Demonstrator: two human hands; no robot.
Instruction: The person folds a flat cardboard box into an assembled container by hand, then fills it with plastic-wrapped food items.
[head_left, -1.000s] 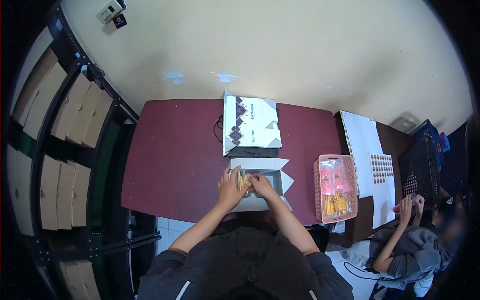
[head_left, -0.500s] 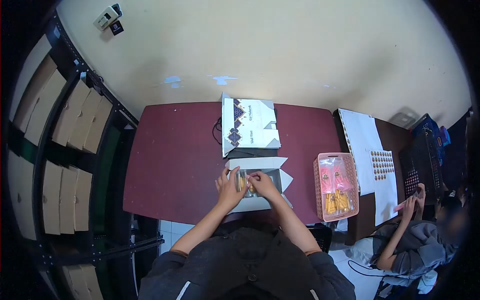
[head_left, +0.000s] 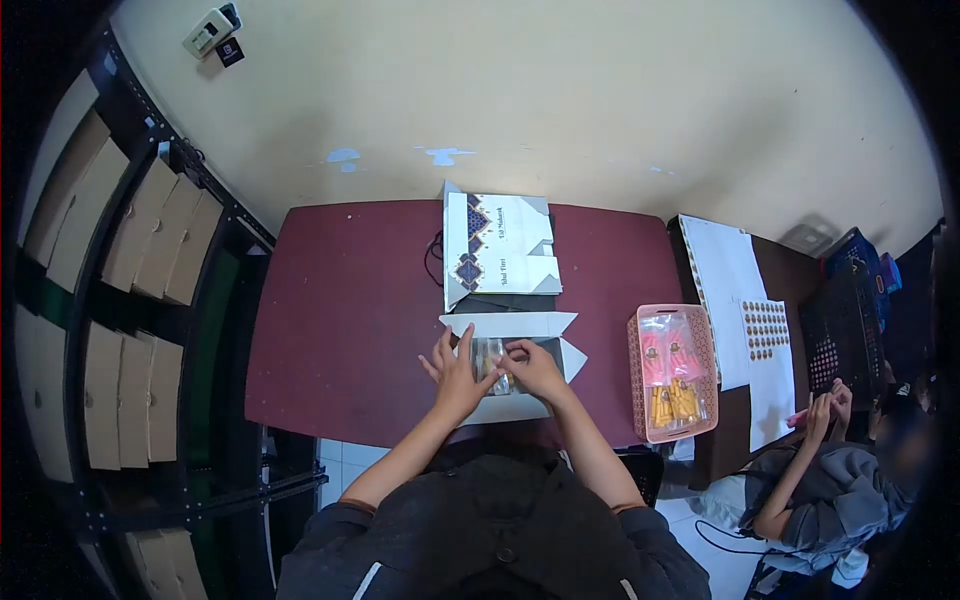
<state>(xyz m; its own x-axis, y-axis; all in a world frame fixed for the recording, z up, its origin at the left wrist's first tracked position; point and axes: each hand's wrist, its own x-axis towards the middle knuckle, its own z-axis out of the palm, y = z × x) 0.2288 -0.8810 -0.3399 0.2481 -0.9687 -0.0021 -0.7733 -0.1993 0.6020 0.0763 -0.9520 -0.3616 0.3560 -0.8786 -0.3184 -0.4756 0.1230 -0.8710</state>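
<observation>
An open white box (head_left: 512, 325) with raised flaps lies near the table's front edge. Inside it is a clear packet (head_left: 487, 352) with something yellowish, partly covered by my fingers. My left hand (head_left: 459, 378) reaches over the box's left side, fingers spread, its thumb at the packet. From the right, my right hand (head_left: 535, 370) has its thumb and index finger pinched at the packet's right side.
White printed box sheets (head_left: 505, 245) lie behind the box. To the right stands a pink basket (head_left: 633, 375) with pink and yellow packets. Farther right are sticker sheets (head_left: 765, 330), a black crate (head_left: 842, 320) and a seated person (head_left: 840, 490). Shelves (head_left: 75, 360) with cartons stand left.
My left hand's fingers have spread wider and shifted slightly left. My right hand has moved slightly right. The other person's hands have shifted a little.
</observation>
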